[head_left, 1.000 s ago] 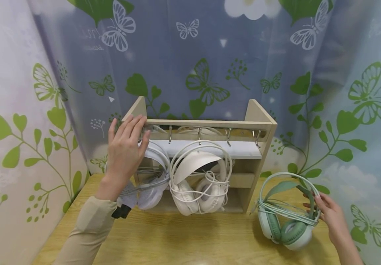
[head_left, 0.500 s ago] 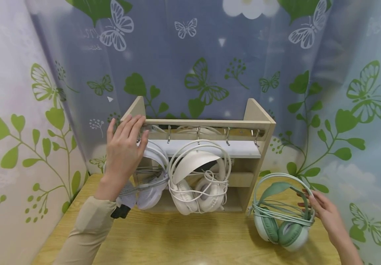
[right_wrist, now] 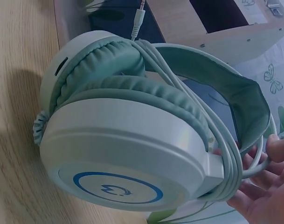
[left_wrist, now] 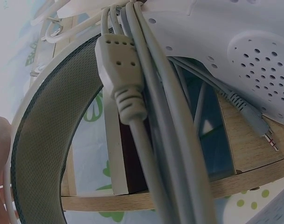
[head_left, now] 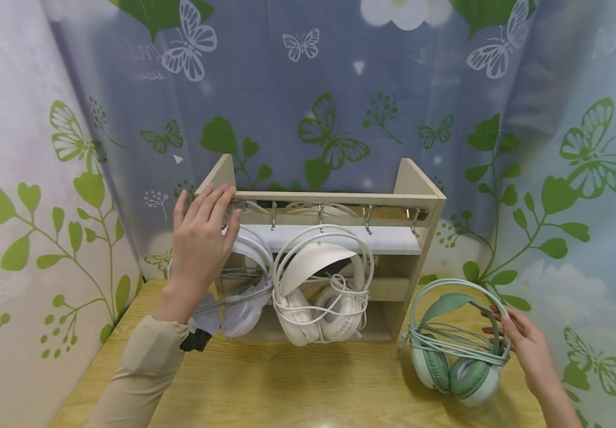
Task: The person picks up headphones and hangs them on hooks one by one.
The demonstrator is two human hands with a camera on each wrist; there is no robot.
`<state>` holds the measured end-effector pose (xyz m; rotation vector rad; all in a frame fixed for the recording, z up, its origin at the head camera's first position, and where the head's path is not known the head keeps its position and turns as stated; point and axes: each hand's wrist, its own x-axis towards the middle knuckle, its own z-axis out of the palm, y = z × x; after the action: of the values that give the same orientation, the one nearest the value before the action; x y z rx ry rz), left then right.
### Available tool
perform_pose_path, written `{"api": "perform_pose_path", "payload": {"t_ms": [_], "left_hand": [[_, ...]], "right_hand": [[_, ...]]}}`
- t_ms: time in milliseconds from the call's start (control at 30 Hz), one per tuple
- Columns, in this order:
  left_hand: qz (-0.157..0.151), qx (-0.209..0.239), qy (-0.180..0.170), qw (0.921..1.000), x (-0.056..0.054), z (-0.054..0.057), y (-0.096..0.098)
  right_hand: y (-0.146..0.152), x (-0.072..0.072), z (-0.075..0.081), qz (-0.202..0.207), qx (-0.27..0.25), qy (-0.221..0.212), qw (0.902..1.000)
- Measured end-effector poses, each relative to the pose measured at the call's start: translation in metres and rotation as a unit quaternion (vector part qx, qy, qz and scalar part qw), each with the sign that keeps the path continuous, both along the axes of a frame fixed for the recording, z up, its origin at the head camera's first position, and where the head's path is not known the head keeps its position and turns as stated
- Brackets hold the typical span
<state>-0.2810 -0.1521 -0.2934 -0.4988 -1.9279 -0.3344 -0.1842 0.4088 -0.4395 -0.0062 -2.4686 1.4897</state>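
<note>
At the right, my right hand [head_left: 539,351] pinches the band of the green-and-white headphones [head_left: 475,380] between thumb and fingers. Their ear cups hang low over the table, and a pale green cable is wound around them. In the right wrist view, my thumb and fingers [right_wrist: 278,148] close on the thin outer band. My left hand [head_left: 198,246] rests its fairly straight fingers on the top left of the wooden rack [head_left: 335,197]. Just below it hang lavender headphones [head_left: 245,318], partly hidden by that hand. Beside them are cream-white headphones [head_left: 298,318] on a middle hook.
Metal hooks line the rack's front, and the two right-hand hooks [head_left: 369,221] carry nothing. A white shelf [head_left: 393,241] lies behind them. The rack stands on a wooden table [head_left: 308,392] between printed curtains [head_left: 383,89]. A small plug [right_wrist: 139,17] sticks out from the green cable.
My right hand has brought the green-and-white headphones slightly left, and they then stay nearly still. My left hand keeps its place on the rack.
</note>
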Motion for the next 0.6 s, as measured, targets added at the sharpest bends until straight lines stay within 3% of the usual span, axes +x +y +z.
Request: {"api": "perform_pose_path", "payload": {"t_ms": [167,233,400,600], "left_hand": [[0.001,-0.001,0.001,1.0,0.0,0.001,0.0],[0.001,-0.001,0.0,1.0,0.0,0.001,0.001],[-0.001,-0.001,-0.003,1.0,-0.001,0.001,0.001],[0.001,0.0,-0.004,1.0,-0.001,0.001,0.0]], "right_hand": [[-0.004,0.002,0.001,-0.001,-0.019,0.027,0.9995],[-0.006,0.003,0.001,0.013,-0.052,0.041,0.9977],[-0.01,0.006,0.008,0.053,-0.148,0.069,0.9851],[-0.017,0.01,0.021,0.067,-0.179,0.081,0.9783]]}}
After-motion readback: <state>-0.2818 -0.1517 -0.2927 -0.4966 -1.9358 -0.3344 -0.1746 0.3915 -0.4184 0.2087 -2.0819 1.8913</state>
